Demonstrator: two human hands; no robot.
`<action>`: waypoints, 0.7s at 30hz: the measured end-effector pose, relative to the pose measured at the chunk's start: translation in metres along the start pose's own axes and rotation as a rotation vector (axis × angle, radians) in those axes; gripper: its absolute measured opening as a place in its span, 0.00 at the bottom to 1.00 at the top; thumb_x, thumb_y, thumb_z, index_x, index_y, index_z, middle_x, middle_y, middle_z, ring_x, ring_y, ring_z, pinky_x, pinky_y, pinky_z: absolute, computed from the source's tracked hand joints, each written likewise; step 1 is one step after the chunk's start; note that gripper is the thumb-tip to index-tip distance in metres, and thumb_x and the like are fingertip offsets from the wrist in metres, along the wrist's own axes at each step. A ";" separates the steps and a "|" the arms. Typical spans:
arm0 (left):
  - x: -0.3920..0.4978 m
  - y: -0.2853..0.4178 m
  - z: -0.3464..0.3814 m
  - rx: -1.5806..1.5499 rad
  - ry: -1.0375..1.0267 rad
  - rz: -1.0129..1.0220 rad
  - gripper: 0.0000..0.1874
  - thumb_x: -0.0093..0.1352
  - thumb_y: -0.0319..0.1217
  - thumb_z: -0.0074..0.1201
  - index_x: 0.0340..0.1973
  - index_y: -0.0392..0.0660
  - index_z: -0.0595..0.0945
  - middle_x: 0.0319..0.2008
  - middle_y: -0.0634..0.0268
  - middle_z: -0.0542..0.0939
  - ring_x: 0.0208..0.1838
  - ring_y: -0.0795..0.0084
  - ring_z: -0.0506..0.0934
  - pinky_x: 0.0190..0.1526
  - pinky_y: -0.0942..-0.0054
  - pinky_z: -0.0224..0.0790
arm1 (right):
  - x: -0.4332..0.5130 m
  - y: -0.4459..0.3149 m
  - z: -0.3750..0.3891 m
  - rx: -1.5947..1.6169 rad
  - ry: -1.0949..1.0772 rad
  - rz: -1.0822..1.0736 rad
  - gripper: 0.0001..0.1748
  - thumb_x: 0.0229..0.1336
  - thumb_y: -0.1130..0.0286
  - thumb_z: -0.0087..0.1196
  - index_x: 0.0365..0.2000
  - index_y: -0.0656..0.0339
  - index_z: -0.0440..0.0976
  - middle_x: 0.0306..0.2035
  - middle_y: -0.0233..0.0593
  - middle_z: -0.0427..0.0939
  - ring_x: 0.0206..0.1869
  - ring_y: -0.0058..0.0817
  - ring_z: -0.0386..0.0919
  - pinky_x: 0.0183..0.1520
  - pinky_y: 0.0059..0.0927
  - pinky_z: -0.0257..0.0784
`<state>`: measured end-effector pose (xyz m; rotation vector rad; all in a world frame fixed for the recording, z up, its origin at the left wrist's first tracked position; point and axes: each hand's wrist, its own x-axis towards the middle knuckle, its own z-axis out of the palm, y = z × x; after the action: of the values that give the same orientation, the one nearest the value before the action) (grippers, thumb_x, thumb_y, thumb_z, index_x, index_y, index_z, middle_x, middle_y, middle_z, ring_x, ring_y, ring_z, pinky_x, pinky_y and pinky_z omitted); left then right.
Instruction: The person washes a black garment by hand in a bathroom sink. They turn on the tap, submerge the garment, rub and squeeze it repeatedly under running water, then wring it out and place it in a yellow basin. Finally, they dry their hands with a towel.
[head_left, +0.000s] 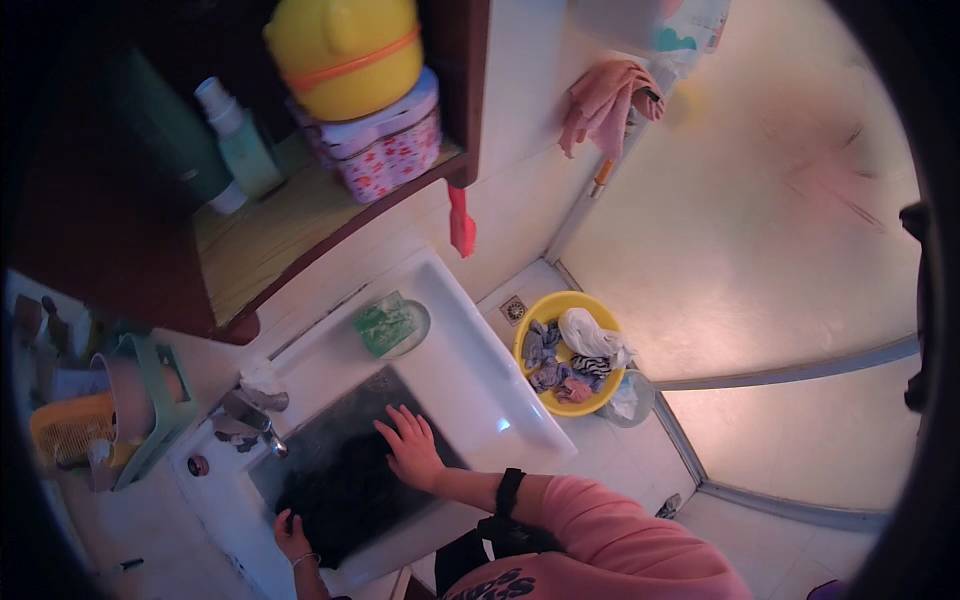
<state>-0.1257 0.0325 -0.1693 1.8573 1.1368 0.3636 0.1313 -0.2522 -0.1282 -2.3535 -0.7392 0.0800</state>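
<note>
Before me is a white washbasin (480, 360) with a rectangular bowl. A mass of black cloth (345, 487) fills much of the bowl, and the greyish area beside it looks like water (375, 394). My right hand (415, 454) lies over the cloth's upper right side, palm down with the fingers spread. At the bowl's lower left side is my left hand (292, 536), next to the cloth's edge. Its fingers are partly curled, and whether they grip the fabric cannot be made out. A chrome faucet (255, 420) reaches over the bowl's left end.
On the basin ledge, a green soap bar (386, 324) rests in a dish. A yellow tub (570, 298) of laundry stands on the floor, right of the basin. Overhead juts a wooden shelf (247, 262) holding bottles and a floral box (390, 154). A shower partition (750, 262) rises at right.
</note>
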 end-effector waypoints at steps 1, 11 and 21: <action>-0.005 0.003 0.004 -0.077 0.015 0.061 0.13 0.64 0.19 0.56 0.44 0.39 0.79 0.45 0.61 0.79 0.49 0.69 0.75 0.54 0.70 0.68 | 0.005 0.000 0.001 0.119 0.001 -0.060 0.30 0.50 0.69 0.60 0.55 0.58 0.65 0.59 0.50 0.66 0.63 0.51 0.64 0.63 0.44 0.64; -0.086 0.167 0.069 0.140 -0.336 0.639 0.11 0.58 0.19 0.59 0.31 0.50 0.85 0.39 0.62 0.78 0.46 0.58 0.76 0.47 0.66 0.72 | 0.047 -0.049 0.053 0.807 -0.487 0.321 0.39 0.55 0.58 0.63 0.61 0.63 0.60 0.49 0.51 0.77 0.52 0.35 0.76 0.57 0.32 0.69; -0.063 0.125 0.027 0.059 0.081 0.470 0.29 0.63 0.32 0.61 0.59 0.42 0.71 0.53 0.51 0.76 0.57 0.52 0.71 0.64 0.58 0.56 | 0.037 -0.053 0.025 0.852 -1.101 0.351 0.28 0.52 0.68 0.60 0.53 0.68 0.69 0.37 0.36 0.79 0.41 0.22 0.75 0.46 0.23 0.69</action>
<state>-0.0722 -0.0555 -0.0706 2.1730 0.7577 0.6800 0.1305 -0.1851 -0.1097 -1.4296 -0.5503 1.5815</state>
